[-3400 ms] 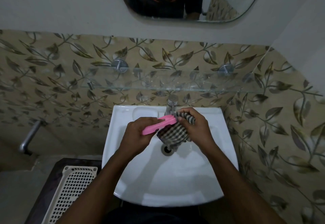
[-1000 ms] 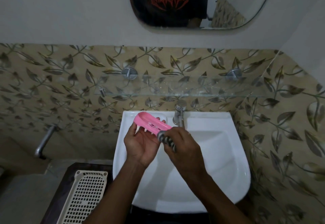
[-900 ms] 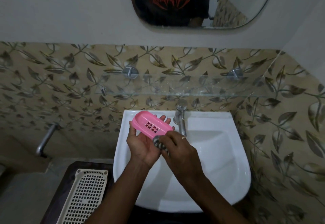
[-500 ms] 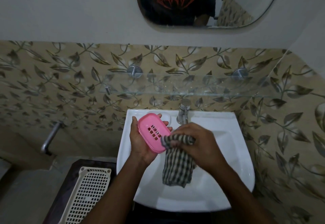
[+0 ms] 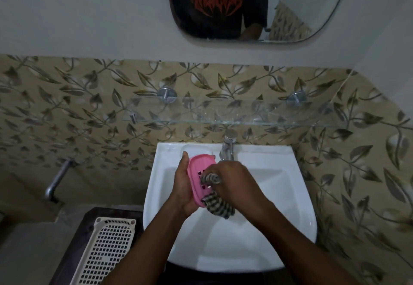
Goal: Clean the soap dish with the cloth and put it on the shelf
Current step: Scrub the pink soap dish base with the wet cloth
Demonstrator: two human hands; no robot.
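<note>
My left hand (image 5: 183,186) grips a pink oval soap dish (image 5: 197,173) over the white sink (image 5: 223,246), holding it on edge with its slotted face turned right. My right hand (image 5: 234,181) is closed around a checked cloth (image 5: 218,204) and presses a bunched part of it against the dish's slotted face. The rest of the cloth hangs below that hand. A glass shelf (image 5: 223,117) runs along the tiled wall above the tap (image 5: 228,146), with nothing on it.
A cream perforated plastic tray (image 5: 105,251) lies on a dark surface left of the sink. A metal pipe (image 5: 57,179) sticks out of the wall at the left. A mirror (image 5: 257,5) hangs above the shelf. The tiled side wall stands close on the right.
The dish has turned from nearly flat to standing on edge in my left hand. My right hand with the cloth has moved up onto the dish's slotted face.
</note>
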